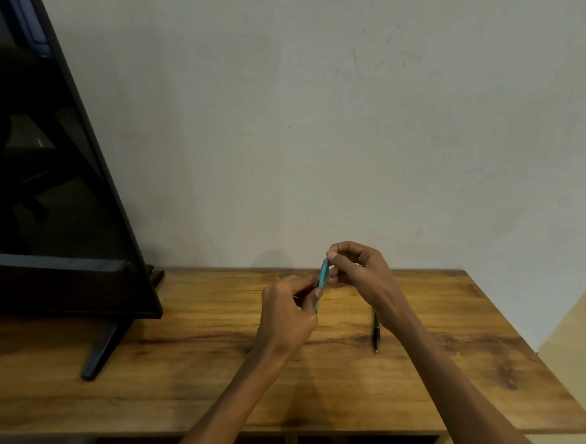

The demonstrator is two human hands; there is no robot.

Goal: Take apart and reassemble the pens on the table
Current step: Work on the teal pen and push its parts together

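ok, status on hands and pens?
Both hands gripping the blue pen: left hand low, right hand at top. Black pen on table, under right wrist. Nothing blocking.

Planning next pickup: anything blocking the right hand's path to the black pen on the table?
Nothing visible lies between them. The slim black pen lies bare on the wooden table, partly under the right hand, which is busy with the blue pen.

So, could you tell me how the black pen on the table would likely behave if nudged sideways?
The black pen looks slim and round, so it would probably roll on the flat wooden table. It seems light and stiff. If it has a clip, that might stop the roll, but I can't make one out.
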